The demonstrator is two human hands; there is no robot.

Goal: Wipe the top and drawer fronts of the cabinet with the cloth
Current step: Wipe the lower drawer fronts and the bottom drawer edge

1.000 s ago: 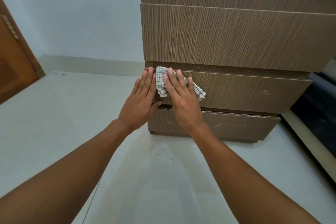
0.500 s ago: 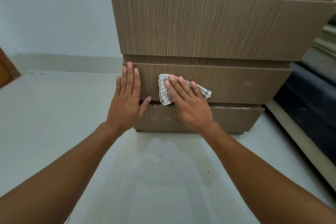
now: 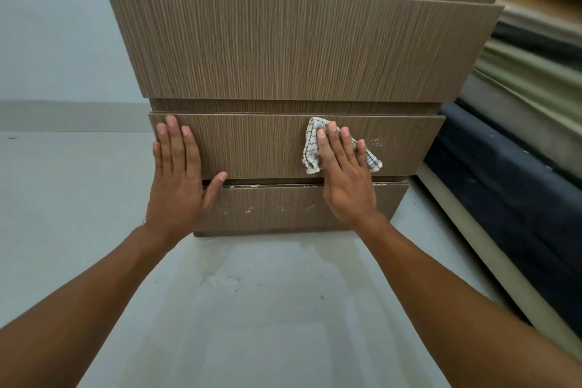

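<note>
The right hand [image 3: 345, 173] has slid the cloth [image 3: 311, 148] well along the drawer front [image 3: 267, 148] since a second ago, from beside the left hand [image 3: 178, 173] out toward the right end, and the two hands now sit well apart. The left hand has stayed planted at the left end of that same panel.

The right fingers [image 3: 333, 142] lie flat and close together, pressing the checked cloth against the wood; it bunches out from under them, a flap above and left of the fingertips and another corner poking out past the little finger. The left fingers [image 3: 174, 148] are flat on the panel too, together, with the thumb splayed toward the gap above the bottom drawer [image 3: 283, 208]; they grip nothing, only brace.

The panel runs long from side to side, and what looks unwiped lies just beyond the right fingertips: a pale scuff [image 3: 376, 143] near the right end. The right hand is plainly the nearer one, so I'd expect the stroke to carry on that way. Below the palms, the bottom drawer shows more pale specks, likely still to do. The cabinet [image 3: 299, 41] top is out of sight above.
</note>
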